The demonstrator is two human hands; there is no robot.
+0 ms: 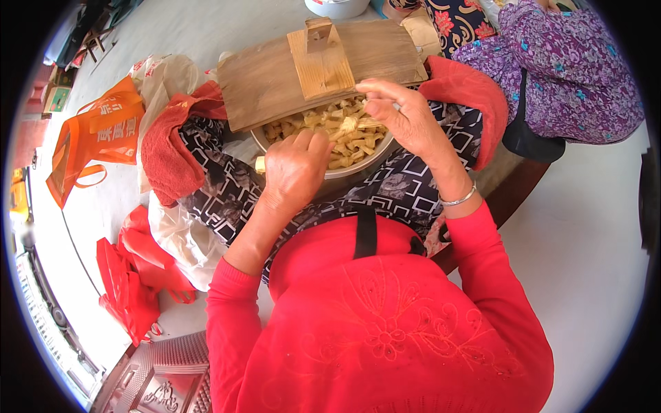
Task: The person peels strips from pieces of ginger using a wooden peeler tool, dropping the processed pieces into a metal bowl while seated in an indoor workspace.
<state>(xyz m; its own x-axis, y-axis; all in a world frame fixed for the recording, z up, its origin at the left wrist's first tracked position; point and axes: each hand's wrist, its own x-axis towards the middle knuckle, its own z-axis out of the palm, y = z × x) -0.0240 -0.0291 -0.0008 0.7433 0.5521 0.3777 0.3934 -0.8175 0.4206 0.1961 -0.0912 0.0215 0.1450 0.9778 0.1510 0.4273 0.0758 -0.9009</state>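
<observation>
My left hand (298, 168) is closed around a pale yellow strip (260, 164), whose end sticks out at the left of the fist. More pale yellow material shows between my two hands. My right hand (405, 118) hovers over the right side of a round basin (356, 171), thumb and forefinger a little apart; whether they pinch something thin is unclear. Many short yellowish pieces (356, 151), some seemingly knotted, fill the basin in front of me. Across its far part lies a wooden board (263, 88), bearing a smaller wooden block (323, 69) with an upright bracket (318, 35).
Red towels (173, 149) (472, 98) cover both my knees. Left of me are an orange bag (103, 129), white plastic bags (181, 242) and red bags (131, 279). A person in purple floral clothing (573, 77) sits close on the right. A pale tub (338, 8) stands beyond the board.
</observation>
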